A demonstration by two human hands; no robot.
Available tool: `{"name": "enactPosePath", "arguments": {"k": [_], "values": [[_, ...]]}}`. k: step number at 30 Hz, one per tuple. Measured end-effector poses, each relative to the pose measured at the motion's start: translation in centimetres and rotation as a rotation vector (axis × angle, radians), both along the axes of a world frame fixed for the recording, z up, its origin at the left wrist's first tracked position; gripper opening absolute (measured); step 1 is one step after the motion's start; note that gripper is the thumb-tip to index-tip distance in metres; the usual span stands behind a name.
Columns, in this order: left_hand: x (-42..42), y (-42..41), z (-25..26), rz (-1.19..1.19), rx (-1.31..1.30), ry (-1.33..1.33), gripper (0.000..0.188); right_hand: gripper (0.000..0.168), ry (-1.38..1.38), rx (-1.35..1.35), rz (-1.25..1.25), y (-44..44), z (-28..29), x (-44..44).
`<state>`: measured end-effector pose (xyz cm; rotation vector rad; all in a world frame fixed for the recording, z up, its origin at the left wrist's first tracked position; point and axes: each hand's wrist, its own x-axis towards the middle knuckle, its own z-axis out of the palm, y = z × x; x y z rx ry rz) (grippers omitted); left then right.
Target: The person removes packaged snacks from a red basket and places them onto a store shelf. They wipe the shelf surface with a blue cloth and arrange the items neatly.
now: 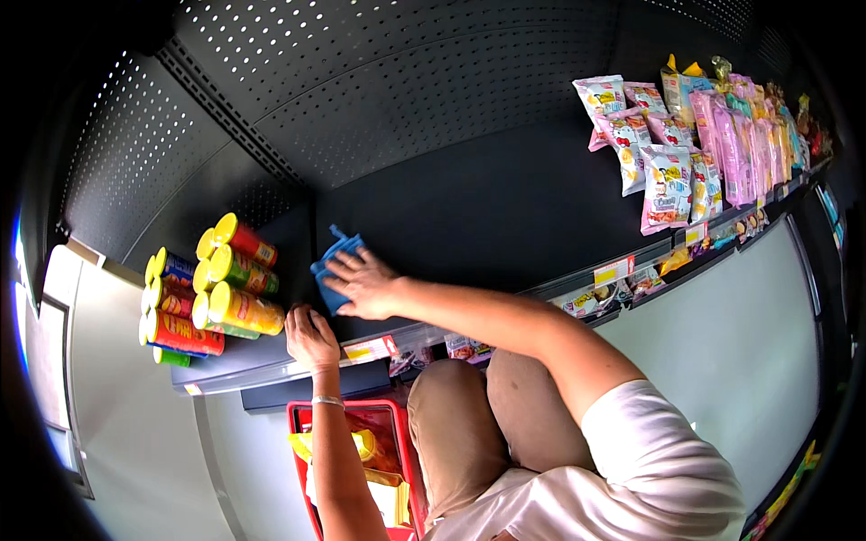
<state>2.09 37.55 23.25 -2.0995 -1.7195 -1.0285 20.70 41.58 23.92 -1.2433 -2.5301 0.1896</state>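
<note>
My right hand [364,284] lies spread over a blue cloth [331,291] and presses it onto a black shelf board [446,223]. Part of the cloth is hidden under the palm. At the front edge of the shelf, my left hand [312,338] rests with bent fingers, close beside stacked snack canisters [247,308]. Whether it grips the edge or just leans there, I cannot tell. Yellow lids top the canisters, whose bodies are red, green, blue and yellow. They lie on their sides in stacks at the shelf's left end.
Pink and white snack bags [666,182] stand at the right, beside pink packets [734,149]. A perforated back panel [406,81] rises behind the shelf. Price tags [369,349] line its front rail. Below, a red basket [404,439] holds yellow packages, next to my knees.
</note>
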Motion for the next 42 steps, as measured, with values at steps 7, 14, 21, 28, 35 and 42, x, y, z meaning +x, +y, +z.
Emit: {"name": "enactPosePath", "arguments": {"k": [7,14,21,28,35,42], "values": [[-0.3,0.2,-0.6,0.000,-0.032,0.001,0.024,0.066,0.035,0.063,-0.146,4.2,-0.9,2.9],[-0.3,-0.2,-0.2,0.018,-0.036,0.004,0.026,0.065,-0.101,0.016,-0.689,6.3,0.6,20.3],[-0.1,-0.1,-0.2,0.017,-0.027,0.010,0.026,0.064,-0.105,0.031,-1.022,3.1,-0.7,34.7],[-0.2,-0.1,-0.2,0.014,-0.010,0.013,0.025,0.069,-0.142,-0.065,-1.056,0.6,-0.2,38.1],[-0.1,-0.3,-0.1,0.013,-0.023,-0.004,0.023,0.069,-0.167,-0.041,-0.955,-4.5,-0.3,37.2],[0.2,-0.6,-0.1,0.006,-0.031,0.012,0.021,0.071,-0.196,-0.033,-0.884,-11.5,-0.5,35.5]]}}
